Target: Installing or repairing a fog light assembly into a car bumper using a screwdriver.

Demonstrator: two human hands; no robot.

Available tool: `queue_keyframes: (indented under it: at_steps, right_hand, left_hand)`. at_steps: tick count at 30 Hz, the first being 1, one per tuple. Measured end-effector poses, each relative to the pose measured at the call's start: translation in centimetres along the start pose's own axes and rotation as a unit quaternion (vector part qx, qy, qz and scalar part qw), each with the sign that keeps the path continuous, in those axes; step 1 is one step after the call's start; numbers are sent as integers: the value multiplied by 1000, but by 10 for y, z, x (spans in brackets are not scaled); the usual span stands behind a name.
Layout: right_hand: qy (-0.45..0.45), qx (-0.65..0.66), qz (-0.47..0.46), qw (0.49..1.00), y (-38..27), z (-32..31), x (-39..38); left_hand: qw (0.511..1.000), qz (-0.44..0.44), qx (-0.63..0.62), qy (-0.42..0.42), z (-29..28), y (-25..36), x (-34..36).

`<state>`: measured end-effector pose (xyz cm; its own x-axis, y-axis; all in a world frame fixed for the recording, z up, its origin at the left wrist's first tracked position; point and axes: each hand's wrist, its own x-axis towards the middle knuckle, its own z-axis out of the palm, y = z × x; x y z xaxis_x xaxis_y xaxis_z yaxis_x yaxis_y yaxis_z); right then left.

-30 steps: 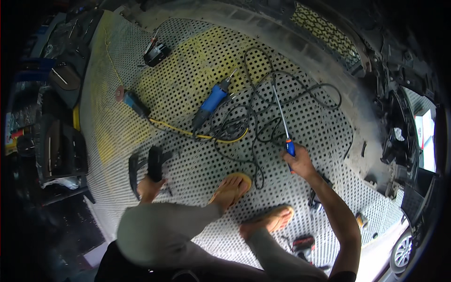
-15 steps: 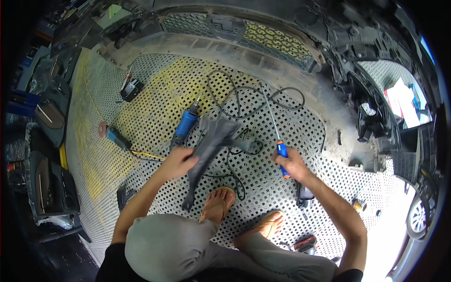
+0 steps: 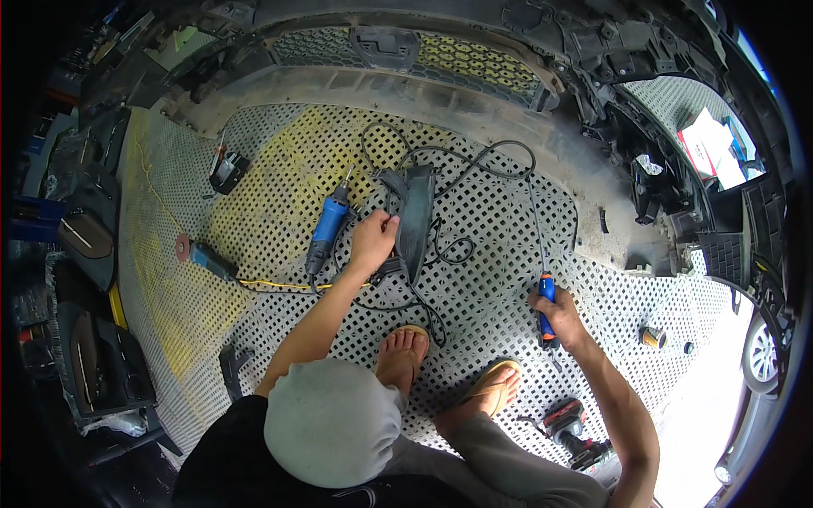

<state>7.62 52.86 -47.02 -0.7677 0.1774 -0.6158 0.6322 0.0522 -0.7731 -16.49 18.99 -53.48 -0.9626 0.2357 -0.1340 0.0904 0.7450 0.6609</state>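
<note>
- Your left hand (image 3: 373,243) was grasping the dark plastic part (image 3: 417,216) by its left side; some fingertips were hidden, so their exact grip could not be told.
- Part: dark grey, long, gently curved; broad smooth face right of your left fingers, tapering to a narrow end below them, bracket-like piece above.
- Your right hand (image 3: 561,317) was clenched around the screwdriver (image 3: 547,298), blue-and-orange handle, long thin shaft pointing away from your fingers.
- Shaft tip: near a loop of black cable (image 3: 533,161); contact could not be told.
- Room: perforated mat (image 3: 500,229) spanned the gap between both sets of fingers, with cable coils just right of the part.
- Edges: blue power tool (image 3: 329,224) near your left fingers, on their left; bumper shell (image 3: 339,83) well beyond both hands; left foot (image 3: 398,356) below your left fingers.
</note>
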Motion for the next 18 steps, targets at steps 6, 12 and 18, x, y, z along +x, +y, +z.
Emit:
queue_keyframes:
  at_steps: [6, 12, 18]
  right_hand:
    - [-55, 154, 20, 986, 2, 20, 7]
    - [-83, 177, 23, 980, -18, 42, 21]
    - [-66, 156, -125, 978, -45, 78, 35]
  left_hand:
    - [914, -170, -300, -214, 14, 12, 36]
    - [914, -160, -319, -192, 8, 10, 26]
    - [910, -147, -364, -133, -19, 20, 5]
